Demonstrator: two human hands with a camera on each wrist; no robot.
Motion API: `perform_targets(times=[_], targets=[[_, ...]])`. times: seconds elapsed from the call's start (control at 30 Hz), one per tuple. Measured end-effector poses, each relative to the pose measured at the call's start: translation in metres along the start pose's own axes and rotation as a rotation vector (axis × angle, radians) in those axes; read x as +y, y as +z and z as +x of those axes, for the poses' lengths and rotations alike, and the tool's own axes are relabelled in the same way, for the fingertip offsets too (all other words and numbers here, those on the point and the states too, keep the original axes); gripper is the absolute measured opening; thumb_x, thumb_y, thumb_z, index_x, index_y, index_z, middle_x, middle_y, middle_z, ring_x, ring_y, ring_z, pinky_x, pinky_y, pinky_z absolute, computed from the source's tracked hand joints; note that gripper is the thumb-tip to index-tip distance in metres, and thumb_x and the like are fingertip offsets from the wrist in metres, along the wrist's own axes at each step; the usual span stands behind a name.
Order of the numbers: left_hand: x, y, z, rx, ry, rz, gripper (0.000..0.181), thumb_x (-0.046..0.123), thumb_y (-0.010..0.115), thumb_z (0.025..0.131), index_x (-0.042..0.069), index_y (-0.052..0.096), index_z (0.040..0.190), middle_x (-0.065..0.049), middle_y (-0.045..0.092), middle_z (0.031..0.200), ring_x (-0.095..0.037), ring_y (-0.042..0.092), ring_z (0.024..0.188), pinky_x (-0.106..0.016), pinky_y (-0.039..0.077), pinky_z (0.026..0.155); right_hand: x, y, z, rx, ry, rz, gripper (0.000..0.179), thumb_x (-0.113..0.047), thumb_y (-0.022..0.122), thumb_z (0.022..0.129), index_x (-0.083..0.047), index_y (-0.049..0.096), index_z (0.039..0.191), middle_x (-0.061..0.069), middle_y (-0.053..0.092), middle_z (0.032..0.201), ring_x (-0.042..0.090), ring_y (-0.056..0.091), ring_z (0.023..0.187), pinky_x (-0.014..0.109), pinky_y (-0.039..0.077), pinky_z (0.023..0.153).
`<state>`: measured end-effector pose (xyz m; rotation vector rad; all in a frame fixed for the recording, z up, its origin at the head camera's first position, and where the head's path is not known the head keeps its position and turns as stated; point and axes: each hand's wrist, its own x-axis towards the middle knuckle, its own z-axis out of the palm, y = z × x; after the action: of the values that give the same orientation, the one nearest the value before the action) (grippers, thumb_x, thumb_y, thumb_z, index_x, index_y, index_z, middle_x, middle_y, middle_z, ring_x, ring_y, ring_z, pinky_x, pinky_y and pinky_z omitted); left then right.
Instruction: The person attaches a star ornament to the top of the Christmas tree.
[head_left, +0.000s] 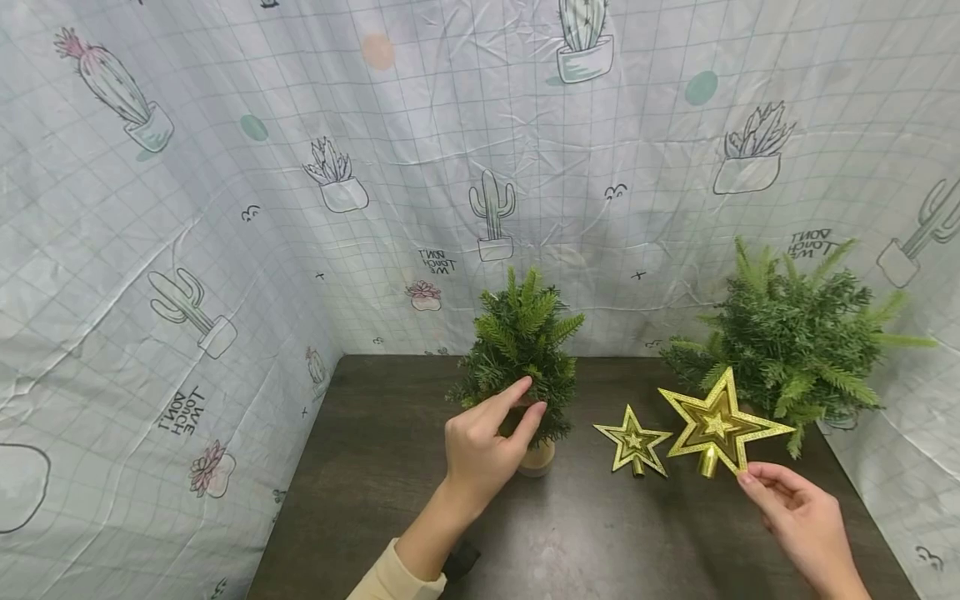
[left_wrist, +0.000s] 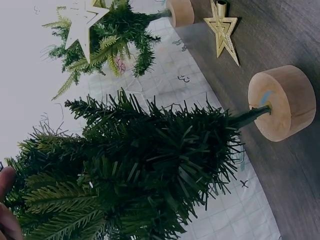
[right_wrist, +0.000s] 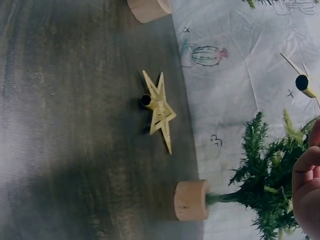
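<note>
My right hand (head_left: 806, 517) pinches the lower point of a large gold star tree topper (head_left: 717, 423) between thumb and fingers. The topper is raised above the table, its hollow socket (right_wrist: 302, 83) showing in the right wrist view. My left hand (head_left: 487, 446) is at the smaller Christmas tree (head_left: 525, 342), thumb and forefinger stretched out and apart in front of its branches. That tree stands upright on a round wooden base (left_wrist: 295, 102). A smaller gold star topper (head_left: 633, 440) lies on the table between the hands.
A bushier Christmas tree (head_left: 798, 342) stands at the back right, with a wooden base (right_wrist: 191, 201). The dark wooden table (head_left: 375, 467) meets a cactus-printed cloth (head_left: 420, 167) at the back and sides. A small black object (head_left: 461, 560) sits beside my left forearm.
</note>
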<state>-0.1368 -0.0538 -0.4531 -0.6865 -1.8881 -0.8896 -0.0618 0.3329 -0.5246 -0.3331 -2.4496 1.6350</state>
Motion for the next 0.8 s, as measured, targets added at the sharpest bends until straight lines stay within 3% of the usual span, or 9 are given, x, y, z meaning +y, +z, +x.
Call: perform_targets(times=[0.3,0.53,0.8], targets=[[0.000,-0.010,0.002,0.019,-0.004,-0.027,0.033,0.028,0.076,0.098,0.004,0.077,0.120,-0.001,0.079,0.090,-0.011,0.072,0.065,-0.014,0.039,0.047,-0.011,-0.001,0.005,0.001,-0.078,-0.008,0.011,-0.014,0.072,0.101,-0.004,0.072,0.105,-0.012,0.071,0.081,0.009,0.054,0.055,0.030,0.042,0.046],[-0.003,-0.023,0.007,0.069,-0.009,-0.022,0.029,0.025,0.077,0.097,0.002,0.077,0.115,-0.001,0.078,0.090,-0.004,0.050,0.046,-0.012,0.033,0.044,-0.019,-0.001,0.011,0.013,-0.113,0.013,0.010,-0.008,0.072,0.099,-0.002,0.072,0.106,-0.010,0.069,0.079,0.010,0.052,0.053,0.032,0.039,0.045],[-0.014,-0.037,0.009,0.125,-0.035,0.009,0.026,0.025,0.078,0.096,0.004,0.078,0.112,0.002,0.072,0.078,-0.002,0.037,0.045,-0.014,0.029,0.043,-0.035,0.001,0.017,0.007,-0.176,0.080,0.008,-0.001,0.071,0.098,-0.001,0.072,0.105,-0.009,0.069,0.080,0.006,0.051,0.055,0.030,0.038,0.045]])
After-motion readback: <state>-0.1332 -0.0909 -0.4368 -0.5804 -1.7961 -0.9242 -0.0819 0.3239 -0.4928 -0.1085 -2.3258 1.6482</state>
